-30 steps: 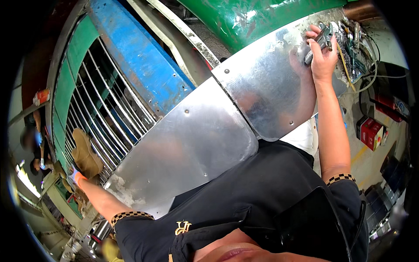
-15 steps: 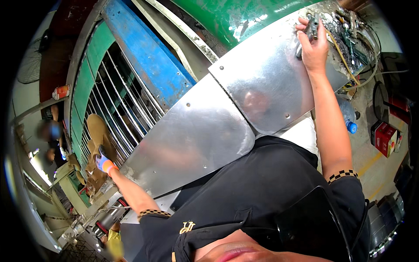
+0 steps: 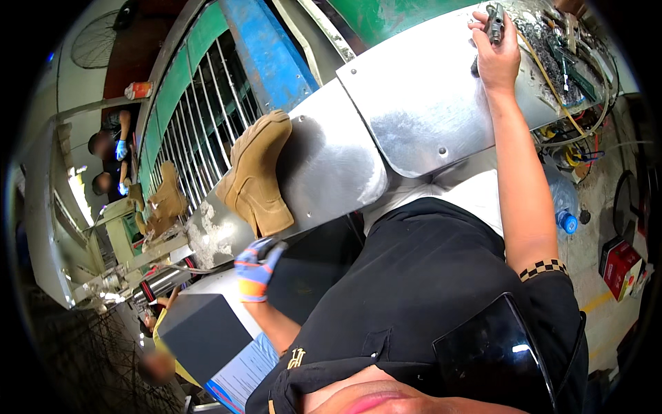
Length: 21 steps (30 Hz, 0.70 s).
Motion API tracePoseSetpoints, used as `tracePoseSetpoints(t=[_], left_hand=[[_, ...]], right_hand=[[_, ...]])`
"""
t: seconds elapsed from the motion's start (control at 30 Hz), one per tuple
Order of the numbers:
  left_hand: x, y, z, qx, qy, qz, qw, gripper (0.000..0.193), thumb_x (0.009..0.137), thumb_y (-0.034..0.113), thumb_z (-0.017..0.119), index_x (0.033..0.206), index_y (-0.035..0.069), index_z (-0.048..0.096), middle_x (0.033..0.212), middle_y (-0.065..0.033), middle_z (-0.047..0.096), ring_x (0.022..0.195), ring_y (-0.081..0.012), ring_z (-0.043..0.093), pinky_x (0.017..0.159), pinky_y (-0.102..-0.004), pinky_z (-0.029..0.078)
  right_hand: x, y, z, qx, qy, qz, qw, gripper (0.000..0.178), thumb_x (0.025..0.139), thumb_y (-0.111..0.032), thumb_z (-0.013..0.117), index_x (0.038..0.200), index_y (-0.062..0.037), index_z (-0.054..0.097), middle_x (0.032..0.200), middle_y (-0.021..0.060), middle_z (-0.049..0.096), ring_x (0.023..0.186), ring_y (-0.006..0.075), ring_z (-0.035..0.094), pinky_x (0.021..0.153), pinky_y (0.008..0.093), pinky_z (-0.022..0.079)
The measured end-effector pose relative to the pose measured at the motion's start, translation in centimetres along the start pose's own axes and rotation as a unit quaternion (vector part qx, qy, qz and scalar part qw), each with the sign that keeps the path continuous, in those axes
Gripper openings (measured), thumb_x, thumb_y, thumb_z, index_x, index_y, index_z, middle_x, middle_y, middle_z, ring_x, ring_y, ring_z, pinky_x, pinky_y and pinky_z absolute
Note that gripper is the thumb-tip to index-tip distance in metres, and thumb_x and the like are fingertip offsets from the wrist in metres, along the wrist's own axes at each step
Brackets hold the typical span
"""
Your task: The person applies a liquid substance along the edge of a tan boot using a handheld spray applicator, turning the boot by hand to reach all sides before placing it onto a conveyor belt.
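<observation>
A tan boot (image 3: 256, 172) lies on its side on the metal plate in front of me, its sole toward the far left and its shaft opening toward me. Just below the shaft is my left hand (image 3: 255, 269), in a blue and orange glove with dark fingertips. Its fingers are bent but apart, and I see nothing between them. At the far right, my bare right hand (image 3: 499, 58) is closed around a grey metal hand tool (image 3: 494, 26). The exact kind of tool cannot be made out.
More tan boots (image 3: 167, 193) stand by the metal bars (image 3: 207, 103) at left. Tools and dark scraps (image 3: 562, 62) crowd the far right corner. A water bottle (image 3: 562, 200) and a red box (image 3: 618, 265) are on the floor at right. Other people (image 3: 114, 152) are at far left.
A boot now rests on the plate, where only bare metal showed before. My left hand has come from the boots at left toward my body. My right hand keeps its tool.
</observation>
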State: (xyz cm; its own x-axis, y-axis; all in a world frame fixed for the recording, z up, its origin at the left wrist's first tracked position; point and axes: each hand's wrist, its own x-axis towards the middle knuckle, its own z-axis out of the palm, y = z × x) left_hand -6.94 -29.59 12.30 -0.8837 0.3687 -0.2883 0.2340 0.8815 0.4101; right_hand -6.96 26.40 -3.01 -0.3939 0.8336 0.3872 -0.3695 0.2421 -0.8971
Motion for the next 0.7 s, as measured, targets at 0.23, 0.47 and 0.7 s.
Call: tracePoseSetpoints(t=[0.23, 0.47, 0.7], left_hand=[[12.3, 12.5, -0.9, 0.244, 0.245, 0.313, 0.884, 0.089, 0.063, 0.037, 0.088, 0.137, 0.005, 0.049, 0.124, -0.0185, 0.06, 0.119, -0.0348, 0.054, 0.1, -0.0439, 0.045], [17.2, 13.2, 0.2, 0.15, 0.139, 0.255, 0.945, 0.074, 0.066, 0.022, 0.088, 0.129, 0.003, 0.054, 0.121, -0.0143, 0.062, 0.11, -0.0265, 0.062, 0.096, -0.035, 0.049], [9.4, 15.6, -5.5, -0.235, 0.397, 0.324, 0.826, 0.052, 0.085, 0.019, 0.071, 0.129, -0.003, 0.052, 0.119, -0.0182, 0.062, 0.105, -0.0264, 0.061, 0.091, -0.0414, 0.052]], right_hand=[[-1.1, -1.1, -1.0, -0.012, -0.005, 0.08, 0.997, 0.042, 0.087, -0.004, 0.059, 0.128, 0.0011, 0.052, 0.101, 0.0068, 0.069, 0.082, 0.0099, 0.065, 0.066, 0.0216, 0.052], [-5.2, -5.9, -8.0, -0.132, -0.046, 0.021, 0.99, 0.042, 0.091, -0.006, 0.053, 0.132, 0.0005, 0.05, 0.096, 0.0059, 0.067, 0.083, 0.0119, 0.065, 0.076, 0.0262, 0.053], [-4.1, -9.8, -9.8, -0.235, 0.008, 0.092, 0.968, 0.042, 0.095, -0.012, 0.052, 0.135, 0.0, 0.049, 0.092, 0.0066, 0.067, 0.085, 0.0144, 0.066, 0.075, 0.0276, 0.054]])
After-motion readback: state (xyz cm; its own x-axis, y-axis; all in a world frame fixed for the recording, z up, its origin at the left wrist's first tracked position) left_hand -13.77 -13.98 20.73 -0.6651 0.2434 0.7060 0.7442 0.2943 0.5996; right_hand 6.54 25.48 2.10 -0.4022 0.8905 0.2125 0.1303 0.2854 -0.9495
